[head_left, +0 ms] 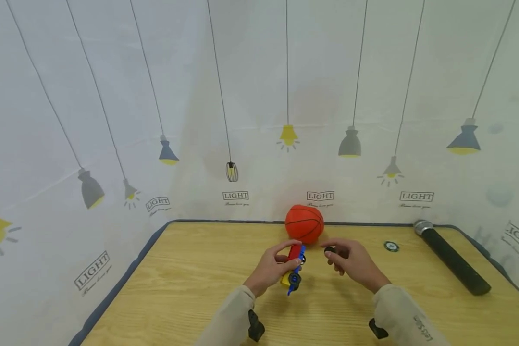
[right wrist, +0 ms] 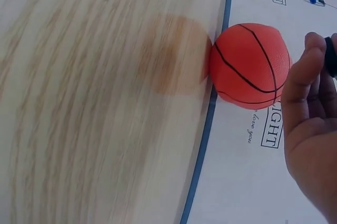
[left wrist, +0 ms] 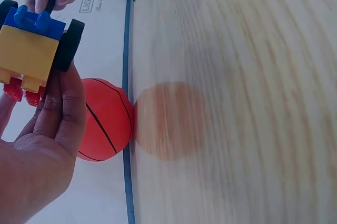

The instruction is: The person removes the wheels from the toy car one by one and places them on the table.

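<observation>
A toy car (head_left: 295,252) of red, yellow and blue blocks with black wheels is held up over the table by my left hand (head_left: 265,269). In the left wrist view its yellow block (left wrist: 27,50) faces the camera, with a black wheel (left wrist: 68,46) at the side and a blue part (left wrist: 36,22) on top. To the right, my right hand (head_left: 355,263) pinches a small black wheel (head_left: 329,249) between thumb and fingers, apart from the car. The right wrist view shows only an edge of that wheel (right wrist: 330,58).
Behind the hands, a red toy basketball (head_left: 304,224) sits at the table's back edge. A round chip (head_left: 391,246) and a black microphone (head_left: 451,259) lie to the right on the wooden table (head_left: 190,283). Walls printed with lamps (head_left: 259,96) enclose the back and sides.
</observation>
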`<state>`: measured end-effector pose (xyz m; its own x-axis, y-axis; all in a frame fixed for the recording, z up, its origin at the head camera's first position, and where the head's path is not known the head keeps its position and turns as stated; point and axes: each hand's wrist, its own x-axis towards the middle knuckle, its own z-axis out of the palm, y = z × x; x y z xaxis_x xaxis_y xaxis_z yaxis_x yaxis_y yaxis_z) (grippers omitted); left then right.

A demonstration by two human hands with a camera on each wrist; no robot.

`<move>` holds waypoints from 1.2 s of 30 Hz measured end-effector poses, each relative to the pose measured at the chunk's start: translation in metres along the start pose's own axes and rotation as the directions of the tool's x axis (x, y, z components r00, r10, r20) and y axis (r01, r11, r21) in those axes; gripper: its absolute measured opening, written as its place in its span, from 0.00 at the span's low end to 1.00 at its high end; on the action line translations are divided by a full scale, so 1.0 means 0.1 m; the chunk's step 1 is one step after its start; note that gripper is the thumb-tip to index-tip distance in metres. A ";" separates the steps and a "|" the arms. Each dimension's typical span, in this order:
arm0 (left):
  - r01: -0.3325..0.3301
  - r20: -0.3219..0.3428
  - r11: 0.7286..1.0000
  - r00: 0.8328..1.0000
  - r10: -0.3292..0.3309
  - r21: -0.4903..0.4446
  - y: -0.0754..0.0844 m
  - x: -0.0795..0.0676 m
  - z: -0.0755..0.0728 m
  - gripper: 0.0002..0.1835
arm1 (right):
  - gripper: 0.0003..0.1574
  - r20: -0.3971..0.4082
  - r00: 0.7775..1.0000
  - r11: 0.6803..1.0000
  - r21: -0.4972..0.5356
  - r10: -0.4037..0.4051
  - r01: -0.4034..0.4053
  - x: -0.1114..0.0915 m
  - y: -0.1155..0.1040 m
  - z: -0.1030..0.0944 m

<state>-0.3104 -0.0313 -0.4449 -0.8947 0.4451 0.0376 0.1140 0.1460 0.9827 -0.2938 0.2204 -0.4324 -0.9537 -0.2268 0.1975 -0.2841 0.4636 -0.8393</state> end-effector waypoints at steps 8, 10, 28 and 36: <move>0.015 -0.005 1.000 1.000 -0.015 -0.014 -0.01 -0.04 -0.02 0.22 | 0.14 -0.022 0.999 0.999 -0.037 0.026 -0.027 -0.04 0.10 -0.12; 0.025 -0.004 1.000 1.000 -0.025 -0.019 -0.01 -0.05 -0.02 0.22 | 0.15 0.001 0.999 0.998 -0.037 0.046 -0.046 -0.04 0.14 -0.16; 0.040 0.010 0.997 0.999 -0.039 -0.070 -0.02 -0.07 -0.05 0.23 | 0.26 0.044 0.971 0.972 0.019 0.235 -0.236 -0.13 0.35 -0.29; 0.026 -0.002 0.998 1.000 -0.026 -0.052 -0.02 -0.07 -0.04 0.24 | 0.17 -0.017 0.964 0.963 -0.046 0.267 -0.267 -0.15 0.44 -0.30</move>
<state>-0.3057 -0.0383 -0.4461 -0.8984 0.4390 0.0127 0.0683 0.1111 0.9915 -0.2952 0.2698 -0.4574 -0.9964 -0.0807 -0.0251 -0.0232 0.5466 -0.8371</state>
